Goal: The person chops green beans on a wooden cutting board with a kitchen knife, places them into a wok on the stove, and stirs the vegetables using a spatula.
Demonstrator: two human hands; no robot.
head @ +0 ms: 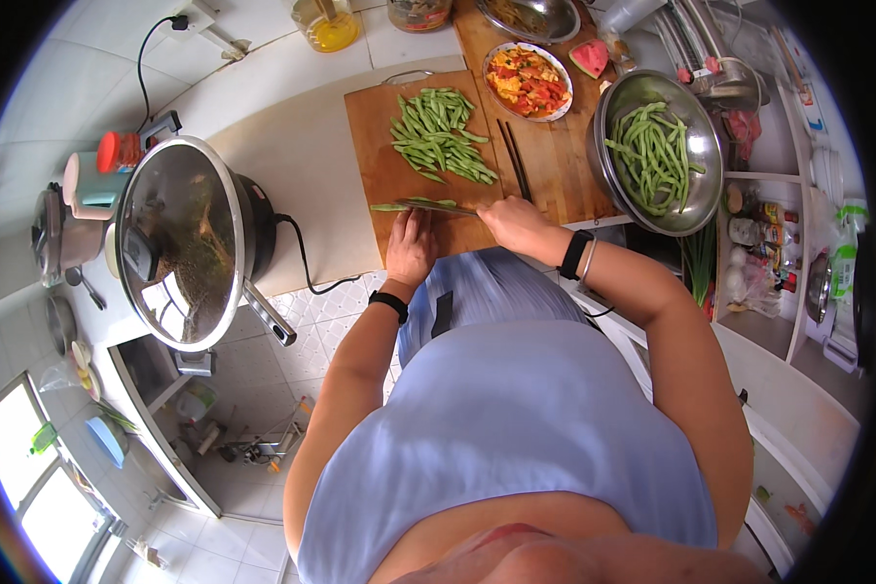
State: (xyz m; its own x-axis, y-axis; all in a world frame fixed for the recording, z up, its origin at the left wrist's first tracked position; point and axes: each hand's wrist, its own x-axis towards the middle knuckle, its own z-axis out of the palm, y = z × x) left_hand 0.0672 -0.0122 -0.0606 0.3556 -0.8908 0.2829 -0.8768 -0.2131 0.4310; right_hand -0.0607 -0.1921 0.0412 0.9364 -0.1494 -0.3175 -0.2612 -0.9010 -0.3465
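A knife (449, 209) is held by its handle in my right hand (515, 225), its thin blade pointing left across the wooden cutting board (376, 150). Under and beside the blade lie a few uncut green beans (388, 207). My left hand (411, 244) rests on the board's near edge, its bent fingertips holding these beans against the blade. Farther up the board is a pile of cut green beans (438, 131). Whole green beans (653, 153) fill part of a steel bowl (709, 164) to the right.
A pair of dark chopsticks (515, 157) lies right of the board. Behind them sit a plate of tomato and egg (529, 82) and a watermelon piece (590, 58). An electric pot with a glass lid (190, 255) stands left, its power cord (308, 270) hanging over the counter edge.
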